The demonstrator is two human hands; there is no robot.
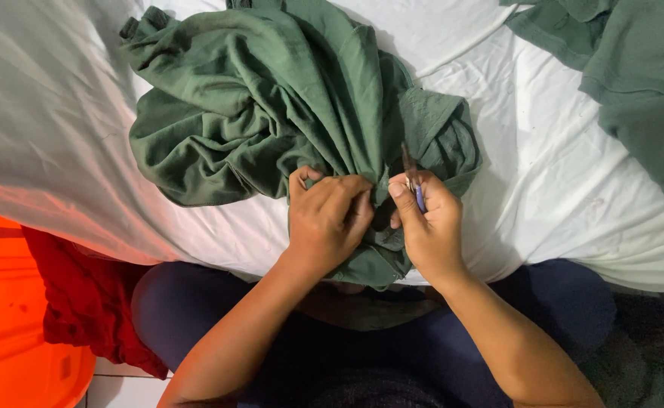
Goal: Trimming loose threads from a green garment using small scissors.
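A crumpled dark green garment (271,98) lies bunched on a white sheet (543,181). My left hand (328,219) pinches a fold of the green cloth near its lower edge. My right hand (426,223) holds a small thin tool with a blue handle (415,185), its point upward against the cloth, right beside the left hand. The two hands almost touch over the same bunch of fabric.
A second green garment (634,75) lies at the upper right on the sheet. An orange plastic tub (15,332) and a red cloth (83,302) sit at the lower left. My legs in dark blue trousers (558,302) fill the bottom.
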